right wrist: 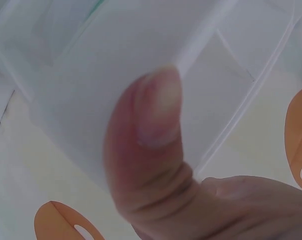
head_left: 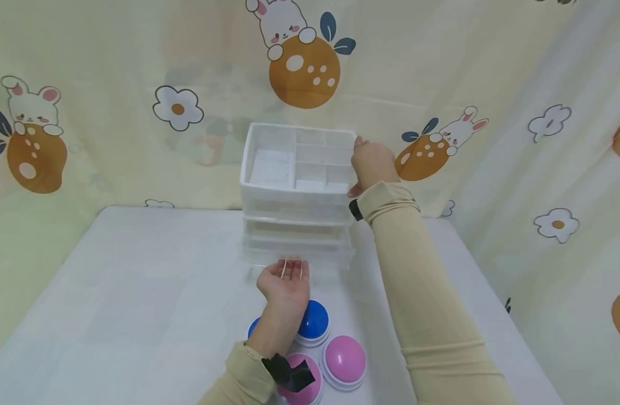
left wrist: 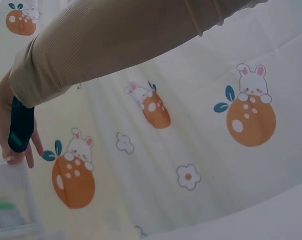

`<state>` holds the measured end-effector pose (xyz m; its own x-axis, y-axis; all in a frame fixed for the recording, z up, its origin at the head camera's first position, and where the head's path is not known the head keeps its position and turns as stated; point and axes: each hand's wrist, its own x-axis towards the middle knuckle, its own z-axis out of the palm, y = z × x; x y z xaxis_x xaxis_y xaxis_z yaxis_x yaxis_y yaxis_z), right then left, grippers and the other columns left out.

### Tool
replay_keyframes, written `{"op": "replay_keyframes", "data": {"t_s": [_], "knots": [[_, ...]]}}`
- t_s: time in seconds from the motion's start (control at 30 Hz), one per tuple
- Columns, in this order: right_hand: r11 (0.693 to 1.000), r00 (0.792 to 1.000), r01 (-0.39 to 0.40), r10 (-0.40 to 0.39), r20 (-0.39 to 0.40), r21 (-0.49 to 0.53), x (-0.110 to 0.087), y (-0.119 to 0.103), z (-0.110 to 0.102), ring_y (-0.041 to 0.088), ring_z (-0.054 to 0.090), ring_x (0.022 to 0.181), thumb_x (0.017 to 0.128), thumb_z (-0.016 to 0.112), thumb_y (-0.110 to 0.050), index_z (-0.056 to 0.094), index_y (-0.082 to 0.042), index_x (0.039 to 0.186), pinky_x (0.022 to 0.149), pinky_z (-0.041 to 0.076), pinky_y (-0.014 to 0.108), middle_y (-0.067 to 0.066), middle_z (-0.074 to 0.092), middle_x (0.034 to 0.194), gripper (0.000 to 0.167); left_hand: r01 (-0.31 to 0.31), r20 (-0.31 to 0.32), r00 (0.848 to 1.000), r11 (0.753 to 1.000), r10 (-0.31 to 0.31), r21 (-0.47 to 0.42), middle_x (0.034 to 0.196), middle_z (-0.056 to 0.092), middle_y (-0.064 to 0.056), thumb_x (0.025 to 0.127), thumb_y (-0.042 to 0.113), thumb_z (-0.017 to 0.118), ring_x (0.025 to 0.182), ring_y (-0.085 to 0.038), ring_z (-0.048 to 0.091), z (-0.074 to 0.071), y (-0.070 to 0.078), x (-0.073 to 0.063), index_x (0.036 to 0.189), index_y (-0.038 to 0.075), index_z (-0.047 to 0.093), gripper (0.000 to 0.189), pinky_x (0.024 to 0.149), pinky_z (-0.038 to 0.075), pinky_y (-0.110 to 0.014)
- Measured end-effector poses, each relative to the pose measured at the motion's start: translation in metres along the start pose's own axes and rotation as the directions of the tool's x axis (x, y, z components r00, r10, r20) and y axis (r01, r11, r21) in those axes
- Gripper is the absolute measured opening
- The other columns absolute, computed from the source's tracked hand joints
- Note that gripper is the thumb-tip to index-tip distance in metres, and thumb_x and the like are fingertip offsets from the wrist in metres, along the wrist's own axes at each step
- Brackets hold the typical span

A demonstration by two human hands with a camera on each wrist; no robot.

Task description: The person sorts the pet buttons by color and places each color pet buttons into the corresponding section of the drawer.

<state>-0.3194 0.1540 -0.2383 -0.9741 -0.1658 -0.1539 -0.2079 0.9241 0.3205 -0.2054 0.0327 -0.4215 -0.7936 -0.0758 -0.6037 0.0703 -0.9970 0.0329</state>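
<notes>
A white, translucent drawer organizer [head_left: 296,188] stands at the back of the table, its top divided into small compartments. My right hand [head_left: 373,162] grips its upper right side; in the right wrist view the thumb [right wrist: 156,110] presses on the translucent plastic. My left hand [head_left: 286,281] is palm up at the front of the lowest drawer [head_left: 330,257], its fingers hooked at the drawer's handle. The fingertips there are partly seen through clear plastic. In the left wrist view something green [left wrist: 1,206] shows inside the organizer, and the left hand is out of sight.
Close in front of the organizer, below and beside the left forearm, sit domed pieces on white bases: a blue dome [head_left: 314,319], a pink dome [head_left: 345,359] and others partly hidden. A curtain [head_left: 112,112] with rabbit prints hangs behind the white table [head_left: 138,304].
</notes>
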Motion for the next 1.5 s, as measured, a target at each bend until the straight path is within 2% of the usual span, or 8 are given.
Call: {"op": "replay_keyframes", "data": {"t_s": [0.53, 0.67, 0.77, 0.83, 0.9, 1.0, 1.2, 1.5], "knots": [[0.998, 0.996, 0.050, -0.053, -0.070, -0.041, -0.002, 0.003, 0.003, 0.038, 0.059, 0.106, 0.076, 0.079, -0.038, 0.021, 0.017, 0.142, 0.088, 0.053, 0.045, 0.029, 0.049, 0.135, 0.104, -0.060, -0.056, 0.995, 0.961, 0.077, 0.270, 0.122, 0.038, -0.017, 0.093, 0.008, 0.027, 0.123, -0.030, 0.038, -0.006, -0.004, -0.015, 0.126, -0.003, 0.031, 0.035, 0.114, 0.033, -0.039], [0.999, 0.997, 0.040, -0.042, -0.065, -0.024, -0.001, 0.004, 0.003, 0.037, 0.059, 0.104, 0.076, 0.078, -0.039, 0.019, 0.016, 0.143, 0.087, 0.053, 0.045, 0.029, 0.054, 0.129, 0.105, -0.047, -0.048, 0.995, 0.821, 0.090, 0.569, 0.128, 0.041, -0.017, 0.091, 0.006, 0.035, 0.120, -0.030, 0.042, -0.010, 0.010, -0.028, 0.135, -0.002, 0.035, 0.045, 0.106, 0.039, -0.036], [0.999, 0.996, 0.033, -0.033, -0.077, -0.010, -0.002, 0.007, 0.003, 0.039, 0.059, 0.105, 0.075, 0.079, -0.039, 0.019, 0.016, 0.143, 0.091, 0.051, 0.045, 0.029, 0.054, 0.129, 0.106, -0.211, 0.236, 0.972, 0.525, 0.020, 0.825, 0.116, 0.051, -0.011, 0.092, 0.006, 0.040, 0.108, -0.025, 0.051, -0.018, 0.036, -0.037, 0.125, 0.004, 0.045, 0.034, 0.095, 0.045, -0.031], [0.999, 0.997, 0.034, -0.034, -0.076, -0.007, -0.002, 0.009, 0.002, 0.040, 0.059, 0.106, 0.075, 0.079, -0.038, 0.019, 0.017, 0.143, 0.093, 0.050, 0.046, 0.030, 0.053, 0.130, 0.106, -0.563, 0.585, 0.803, 0.174, -0.116, 0.808, 0.108, 0.056, -0.008, 0.091, 0.004, 0.046, 0.101, -0.022, 0.056, -0.028, 0.061, -0.035, 0.117, 0.005, 0.051, 0.027, 0.089, 0.049, -0.030], [0.999, 0.997, 0.035, -0.036, -0.071, -0.014, -0.002, 0.010, 0.001, 0.040, 0.059, 0.106, 0.075, 0.079, -0.039, 0.019, 0.017, 0.142, 0.094, 0.050, 0.047, 0.031, 0.052, 0.130, 0.107, -0.850, 0.791, 0.527, -0.200, -0.310, 0.487, 0.110, 0.059, -0.004, 0.089, 0.009, 0.056, 0.103, -0.019, 0.059, -0.039, 0.088, -0.031, 0.113, 0.009, 0.056, 0.024, 0.088, 0.053, -0.032], [0.999, 0.997, 0.044, -0.045, -0.062, -0.019, -0.001, 0.009, -0.001, 0.040, 0.059, 0.104, 0.075, 0.079, -0.040, 0.019, 0.018, 0.142, 0.093, 0.050, 0.047, 0.031, 0.055, 0.126, 0.107, -0.889, 0.774, 0.284, -0.457, -0.566, -0.008, 0.131, 0.055, 0.000, 0.084, 0.025, 0.069, 0.119, -0.017, 0.053, -0.058, 0.120, -0.022, 0.124, 0.021, 0.057, 0.042, 0.094, 0.051, -0.037], [0.997, 0.996, 0.070, -0.071, -0.052, -0.028, -0.002, 0.003, 0.000, 0.040, 0.058, 0.104, 0.076, 0.078, -0.041, 0.017, 0.018, 0.142, 0.095, 0.048, 0.047, 0.031, 0.061, 0.114, 0.107, -0.804, 0.480, 0.507, -0.593, -0.716, -0.035, 0.156, 0.027, 0.000, 0.080, 0.048, 0.071, 0.139, -0.023, 0.036, -0.088, 0.144, -0.013, 0.139, 0.040, 0.044, 0.065, 0.104, 0.044, -0.042], [0.998, 0.999, 0.030, -0.031, -0.020, -0.054, 0.000, 0.001, -0.002, 0.036, 0.059, 0.101, 0.076, 0.077, -0.044, 0.017, 0.014, 0.144, 0.078, 0.056, 0.043, 0.027, 0.061, 0.118, 0.108, -0.805, 0.393, 0.538, -0.592, -0.746, -0.022, 0.157, 0.026, 0.001, 0.082, 0.045, 0.070, 0.140, -0.025, 0.034, -0.093, 0.134, -0.004, 0.138, 0.044, 0.043, 0.063, 0.104, 0.044, -0.043]]}}
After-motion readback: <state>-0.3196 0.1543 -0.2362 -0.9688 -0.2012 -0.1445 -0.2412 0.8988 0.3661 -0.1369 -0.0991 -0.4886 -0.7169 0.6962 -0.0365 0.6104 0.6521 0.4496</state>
